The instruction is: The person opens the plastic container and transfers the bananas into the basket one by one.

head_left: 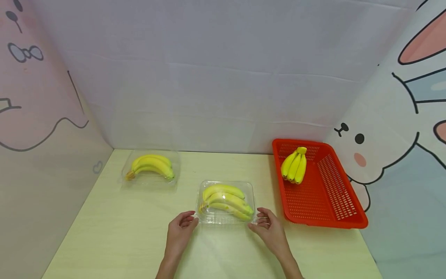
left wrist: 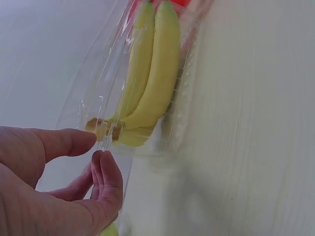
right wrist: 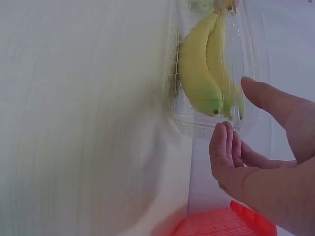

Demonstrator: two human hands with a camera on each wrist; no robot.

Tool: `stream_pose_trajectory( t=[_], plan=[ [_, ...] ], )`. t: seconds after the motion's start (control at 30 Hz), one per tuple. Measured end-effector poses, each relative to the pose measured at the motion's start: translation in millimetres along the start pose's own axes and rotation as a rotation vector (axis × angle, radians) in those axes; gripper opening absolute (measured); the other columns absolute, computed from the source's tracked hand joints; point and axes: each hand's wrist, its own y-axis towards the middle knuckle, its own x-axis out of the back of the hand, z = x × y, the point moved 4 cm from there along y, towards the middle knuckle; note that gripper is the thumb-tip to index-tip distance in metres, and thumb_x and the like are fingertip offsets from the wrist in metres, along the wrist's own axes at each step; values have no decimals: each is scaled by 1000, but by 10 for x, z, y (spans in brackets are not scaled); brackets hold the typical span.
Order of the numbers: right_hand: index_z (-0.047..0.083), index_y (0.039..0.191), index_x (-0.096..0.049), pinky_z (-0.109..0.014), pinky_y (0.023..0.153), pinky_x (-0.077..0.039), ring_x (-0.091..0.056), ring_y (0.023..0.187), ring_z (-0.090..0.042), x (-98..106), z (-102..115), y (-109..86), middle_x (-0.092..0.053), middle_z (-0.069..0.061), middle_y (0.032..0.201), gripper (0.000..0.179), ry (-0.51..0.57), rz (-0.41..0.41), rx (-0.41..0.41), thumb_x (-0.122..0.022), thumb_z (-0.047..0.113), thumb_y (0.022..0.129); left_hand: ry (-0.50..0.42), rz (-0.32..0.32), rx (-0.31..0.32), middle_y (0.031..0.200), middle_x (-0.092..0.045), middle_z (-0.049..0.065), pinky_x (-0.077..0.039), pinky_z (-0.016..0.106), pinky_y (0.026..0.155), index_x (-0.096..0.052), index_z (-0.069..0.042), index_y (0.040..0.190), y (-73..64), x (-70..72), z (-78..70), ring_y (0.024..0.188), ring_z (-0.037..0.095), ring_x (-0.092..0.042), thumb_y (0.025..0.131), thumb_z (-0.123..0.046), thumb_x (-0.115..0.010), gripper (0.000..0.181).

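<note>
A clear plastic clamshell box (head_left: 226, 223) with bananas (head_left: 228, 199) in it rests on the table between the two hands, its lid over the fruit. At its near left corner the left hand (head_left: 180, 230) pinches the rim between thumb and fingertips; the left wrist view shows the box edge (left wrist: 104, 142) between them. The right hand (head_left: 271, 230) holds the near right corner, thumb at the lid and curled fingers (right wrist: 224, 147) at the rim. Through the box wall, yellow bananas (right wrist: 199, 69) with greenish tips show.
Another clear box (head_left: 175, 166) with bananas (head_left: 151, 164) stands at the back left. On the right is a red perforated plastic basket (head_left: 324, 223) with a small bunch of bananas (head_left: 295, 166) inside. Cloth screens (head_left: 216, 85) with cartoon prints border the table (head_left: 115, 240).
</note>
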Motion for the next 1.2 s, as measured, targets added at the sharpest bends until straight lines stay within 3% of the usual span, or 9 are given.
stream_pose_trajectory(
  t=[0.67,1.2],
  plan=[
    [-8,110,-62,-20,75,-56,-64,84,-19,45,12,86,-64,-14,96,44,1,52,-41,-89,-1,76,33,27,12,95,-67,13,-57,25,69,-69,9,113,39,20,3,84,24,-68,92,-2,-72,23],
    [-7,109,-61,-22,73,-56,-66,86,-21,108,-14,180,-66,-13,94,43,-62,138,-88,-89,3,78,70,7,31,87,-73,13,-56,24,65,-71,10,104,82,3,-6,80,24,-69,90,-1,-72,18]
  ],
)
